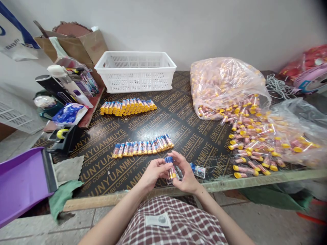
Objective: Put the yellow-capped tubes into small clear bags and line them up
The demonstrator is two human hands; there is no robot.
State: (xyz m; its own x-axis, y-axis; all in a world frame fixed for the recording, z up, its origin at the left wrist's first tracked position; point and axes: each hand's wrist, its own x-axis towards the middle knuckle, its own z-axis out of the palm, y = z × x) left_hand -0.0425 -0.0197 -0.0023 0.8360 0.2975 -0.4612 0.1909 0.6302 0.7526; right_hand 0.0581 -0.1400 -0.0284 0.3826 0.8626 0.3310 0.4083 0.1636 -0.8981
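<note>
Near the table's front edge, my left hand [155,172] grips a small clear tube [170,167] with a yellow cap at its lower end and a blue wrapper at its upper end. My right hand [187,175] closes on the same tube from the other side, fingertips at its top and thumb lower down. Beside and partly under the right hand lie flat blue-and-clear printed wrappers [198,170]. Just beyond the hands stretches a row of wrapped tubes [143,147], yellow ends towards me. Farther back is a stacked group of similar tubes [127,107].
A white basket [135,80] stands at the back. To the right, a large plastic bag [224,81] spills a heap of unwrapped tubes [251,139]. At left are a tape dispenser [65,139], bottles [65,81] and a purple dustpan [24,180]. A wooden strip [102,200] edges the table.
</note>
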